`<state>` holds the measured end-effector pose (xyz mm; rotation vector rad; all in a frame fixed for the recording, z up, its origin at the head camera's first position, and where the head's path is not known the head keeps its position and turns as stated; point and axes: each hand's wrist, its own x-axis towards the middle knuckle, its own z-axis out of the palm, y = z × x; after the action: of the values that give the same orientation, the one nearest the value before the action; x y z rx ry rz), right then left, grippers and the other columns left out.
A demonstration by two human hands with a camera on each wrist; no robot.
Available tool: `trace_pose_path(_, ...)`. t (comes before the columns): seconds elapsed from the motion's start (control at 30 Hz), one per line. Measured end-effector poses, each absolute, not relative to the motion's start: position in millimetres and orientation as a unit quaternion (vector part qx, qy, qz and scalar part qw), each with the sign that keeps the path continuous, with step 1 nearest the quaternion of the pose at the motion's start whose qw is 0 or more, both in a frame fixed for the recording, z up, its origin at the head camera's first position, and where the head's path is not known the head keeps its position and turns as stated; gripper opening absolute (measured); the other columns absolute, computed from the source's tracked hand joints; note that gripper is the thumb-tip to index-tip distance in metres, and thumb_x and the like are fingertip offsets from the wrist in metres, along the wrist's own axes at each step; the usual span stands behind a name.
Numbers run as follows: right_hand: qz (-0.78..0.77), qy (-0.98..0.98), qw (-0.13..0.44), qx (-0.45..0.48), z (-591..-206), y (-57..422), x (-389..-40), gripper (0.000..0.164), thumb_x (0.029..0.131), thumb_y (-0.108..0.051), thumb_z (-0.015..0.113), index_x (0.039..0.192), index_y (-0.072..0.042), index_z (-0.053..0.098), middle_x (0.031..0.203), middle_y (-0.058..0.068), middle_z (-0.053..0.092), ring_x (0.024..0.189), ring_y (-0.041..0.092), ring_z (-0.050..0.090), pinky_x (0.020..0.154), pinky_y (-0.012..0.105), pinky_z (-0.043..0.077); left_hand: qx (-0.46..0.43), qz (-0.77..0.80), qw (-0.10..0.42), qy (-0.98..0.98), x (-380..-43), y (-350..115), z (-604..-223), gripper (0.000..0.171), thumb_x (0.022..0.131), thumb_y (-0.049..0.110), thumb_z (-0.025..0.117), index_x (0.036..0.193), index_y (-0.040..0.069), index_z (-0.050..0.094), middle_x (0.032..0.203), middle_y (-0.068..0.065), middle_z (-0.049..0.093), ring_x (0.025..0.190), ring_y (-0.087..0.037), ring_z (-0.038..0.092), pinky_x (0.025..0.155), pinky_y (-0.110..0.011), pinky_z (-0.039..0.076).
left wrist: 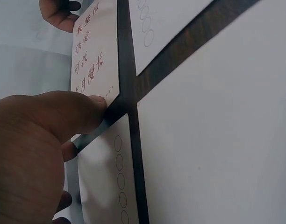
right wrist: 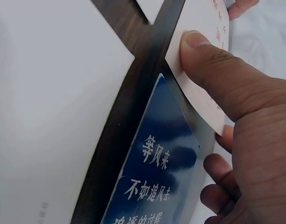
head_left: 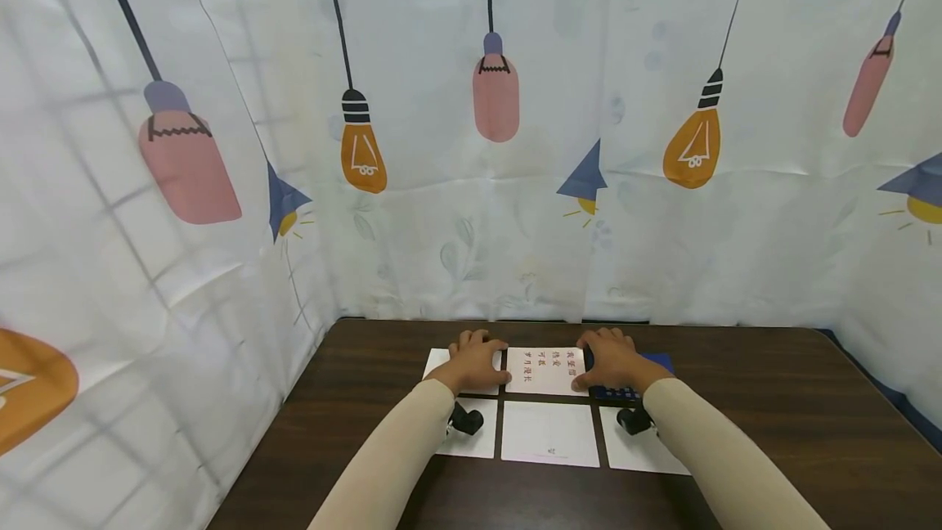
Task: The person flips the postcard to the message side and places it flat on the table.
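A white card with red handwritten-style characters point(head_left: 545, 379) is in the back row of cards, between my two hands. My left hand point(head_left: 471, 362) pinches it at its left side; the left wrist view has the thumb point(left wrist: 87, 109) on the card's lower corner. On the opposite side my right hand point(head_left: 614, 360) grips the card, thumb point(right wrist: 199, 51) on its face and a fingertip at its edge. Beneath my right hand lies a blue card with white characters point(right wrist: 157, 154). A white card with a line of small ovals point(left wrist: 103, 172) is under my left hand, partly covered.
Three white cards form the front row: left point(head_left: 477, 440), middle point(head_left: 549, 436) and right point(head_left: 636, 452). All lie on a dark wooden table point(head_left: 773, 407). A pale curtain printed with lamps point(head_left: 471, 260) hangs behind the table and at its sides.
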<state>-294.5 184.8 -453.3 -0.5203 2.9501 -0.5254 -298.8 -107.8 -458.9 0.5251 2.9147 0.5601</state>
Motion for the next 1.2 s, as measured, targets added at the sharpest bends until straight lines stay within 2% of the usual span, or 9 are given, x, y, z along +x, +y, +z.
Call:
trace_pose_path(0.33, -0.202, 0.965, 0.017, -0.165, -457.8, 184.6, -291.5, 0.079, 0.072, -0.041, 0.094, 0.132, -0.006, 0.058, 0.135, 0.016, 0.058, 0.129, 0.043, 0.045, 0.108, 0.061, 0.031, 0.177, 0.203, 0.017, 0.963, -296.1, -105.8, -456.2, 0.057, 0.084, 0.038, 0.083, 0.135, 0.02, 0.062, 0.152, -0.016, 0.042, 0.142, -0.04, 0.027, 0.106, -0.06, 0.023)
trace_pose_path(0.57, -0.241, 0.96, 0.017, -0.138, -461.2, 183.4, -285.8, 0.082, 0.07, -0.038, 0.096, 0.134, -0.009, 0.053, 0.118, 0.008, 0.061, 0.117, 0.038, 0.051, 0.095, 0.057, 0.043, 0.19, 0.203, -0.012, 0.96, -293.2, -104.2, -458.0, 0.059, 0.082, 0.035, 0.086, 0.132, 0.016, 0.06, 0.144, -0.011, 0.052, 0.135, -0.036, 0.035, 0.101, -0.057, 0.026)
trace_pose_path(0.67, -0.263, 0.954, 0.013, -0.146, -462.7, 184.4, -284.6, 0.078, 0.074, -0.032, 0.094, 0.134, -0.008, 0.05, 0.107, 0.005, 0.06, 0.105, 0.032, 0.055, 0.089, 0.054, 0.046, 0.196, 0.203, -0.027, 0.959, -292.4, -103.9, -459.5, 0.058, 0.082, 0.033, 0.086, 0.131, 0.015, 0.059, 0.139, -0.009, 0.056, 0.133, -0.035, 0.038, 0.1, -0.056, 0.026)
trace_pose_path(0.87, -0.29, 0.943, 0.003, -0.162, -467.6, 188.1, -285.2, 0.063, 0.087, -0.017, 0.083, 0.136, -0.007, 0.046, 0.096, -0.001, 0.06, 0.08, 0.016, 0.056, 0.072, 0.038, 0.049, 0.195, 0.243, -0.042, 0.949, -288.2, -103.2, -460.7, 0.057, 0.083, 0.027, 0.087, 0.13, 0.013, 0.059, 0.118, -0.001, 0.066, 0.127, -0.031, 0.043, 0.1, -0.054, 0.025)
trace_pose_path(1.07, -0.31, 0.936, 0.002, -0.166, -464.1, 189.7, -280.1, 0.051, 0.094, -0.009, 0.073, 0.137, -0.007, 0.046, 0.1, 0.003, 0.062, 0.078, 0.015, 0.058, 0.069, 0.036, 0.05, 0.207, 0.263, -0.051, 0.941, -284.4, -105.2, -460.7, 0.052, 0.087, 0.02, 0.083, 0.13, 0.013, 0.055, 0.095, 0.011, 0.068, 0.114, -0.024, 0.051, 0.097, -0.05, 0.025)
trace_pose_path(1.2, -0.319, 0.934, 0.009, -0.16, -459.0, 189.1, -275.4, 0.05, 0.096, -0.009, 0.07, 0.139, -0.007, 0.044, 0.103, 0.005, 0.065, 0.079, 0.015, 0.06, 0.07, 0.038, 0.051, 0.211, 0.276, -0.056, 0.936, -282.5, -106.7, -459.6, 0.047, 0.09, 0.017, 0.08, 0.13, 0.012, 0.055, 0.092, 0.012, 0.069, 0.106, -0.022, 0.055, 0.095, -0.049, 0.025)
